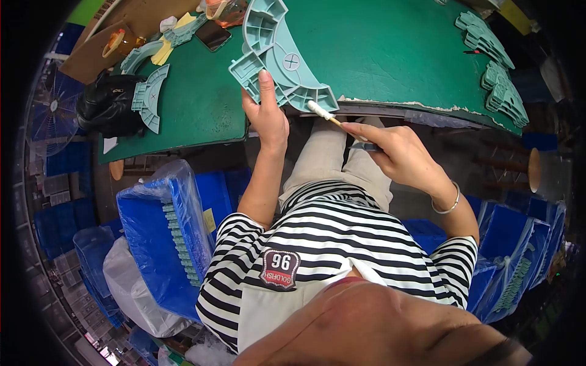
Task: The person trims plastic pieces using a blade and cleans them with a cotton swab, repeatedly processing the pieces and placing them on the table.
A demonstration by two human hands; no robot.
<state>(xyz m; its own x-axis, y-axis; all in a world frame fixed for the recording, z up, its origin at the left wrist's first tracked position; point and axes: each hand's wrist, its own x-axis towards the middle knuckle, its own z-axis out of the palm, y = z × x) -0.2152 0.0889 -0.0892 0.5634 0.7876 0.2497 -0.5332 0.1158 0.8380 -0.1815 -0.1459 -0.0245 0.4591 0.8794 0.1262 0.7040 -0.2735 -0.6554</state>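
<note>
My left hand (268,116) is closed on a pale green curved plastic part (293,82), thumb on its ribbed face, holding it raised over the table's front edge. The part has ribbed pockets and a round disc marked with a cross. My right hand (403,152) pinches the thin wooden stick of a cotton swab (320,110). The swab's white tip is at the part's lower right end and appears to touch it. A dark, blade-like tool (365,146) also pokes out from under the right hand's fingers; its handle is hidden.
The green table (390,55) has a worn front edge. Similar parts lie stacked at right (503,91) and singly at left (150,97), near a black bag (110,104) and a phone (213,35). Blue plastic-lined bins (152,232) stand on both sides of me.
</note>
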